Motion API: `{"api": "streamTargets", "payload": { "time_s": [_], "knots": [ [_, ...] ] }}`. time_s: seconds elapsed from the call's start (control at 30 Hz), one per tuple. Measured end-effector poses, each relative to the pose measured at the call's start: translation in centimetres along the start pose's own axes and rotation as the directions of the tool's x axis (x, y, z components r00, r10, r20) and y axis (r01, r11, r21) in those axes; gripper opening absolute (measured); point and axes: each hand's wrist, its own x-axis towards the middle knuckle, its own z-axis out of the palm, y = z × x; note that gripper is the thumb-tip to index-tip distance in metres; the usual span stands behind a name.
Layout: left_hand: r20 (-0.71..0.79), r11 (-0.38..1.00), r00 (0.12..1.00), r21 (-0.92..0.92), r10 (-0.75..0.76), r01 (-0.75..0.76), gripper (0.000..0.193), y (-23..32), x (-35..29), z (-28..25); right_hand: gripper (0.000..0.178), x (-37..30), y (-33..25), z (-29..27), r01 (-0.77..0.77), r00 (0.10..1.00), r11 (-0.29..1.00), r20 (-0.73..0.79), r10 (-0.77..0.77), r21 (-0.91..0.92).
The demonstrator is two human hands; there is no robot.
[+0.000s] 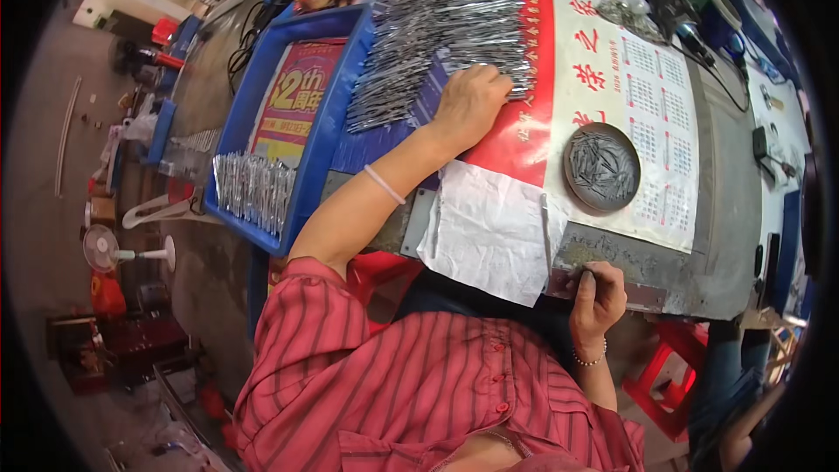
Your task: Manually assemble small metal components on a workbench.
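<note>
My left hand (476, 105) reaches over the table to the near right side of a wide pile of thin, shiny metal strips (437, 22). Its fingers are bent down onto the strips, and the fingertips are hidden. My right hand (599, 299) is closed in a pinch at the table's front edge, with dark smudges on the thumb; whatever lies between its fingers is too small to make out. Between the hands a crumpled white sheet (485, 227) hangs over the edge. A round bowl (571, 182) of short dark grey metal pieces stands beyond my right hand.
At the left, a blue tray (335, 87) holds a printed sheet and a row of shiny strips (253, 188). A red-and-white calendar sheet (673, 153) covers the table's right part. Cables and boxes crowd the far edge. A red stool (671, 376) stands at lower right, beside another person's arm.
</note>
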Motion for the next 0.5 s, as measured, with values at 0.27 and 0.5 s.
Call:
{"api": "streamTargets", "payload": {
  "time_s": [0.27, 0.5],
  "knots": [
    [-0.184, 0.995, 0.978, -0.026, -0.095, 0.092, 0.013, 1.7, -5.7, -11.2, 0.003, -0.1, -0.1, 0.3, -0.058, 0.998, 0.993, -0.015, 0.057, -0.099],
    [-0.362, 0.777, 0.739, 0.061, -0.568, 0.627, 0.013, -4.0, -19.4, -21.9, 0.008, -0.7, 0.9, -0.2, -0.049, 0.998, 0.987, -0.057, 0.04, -0.154]
  ]
}}
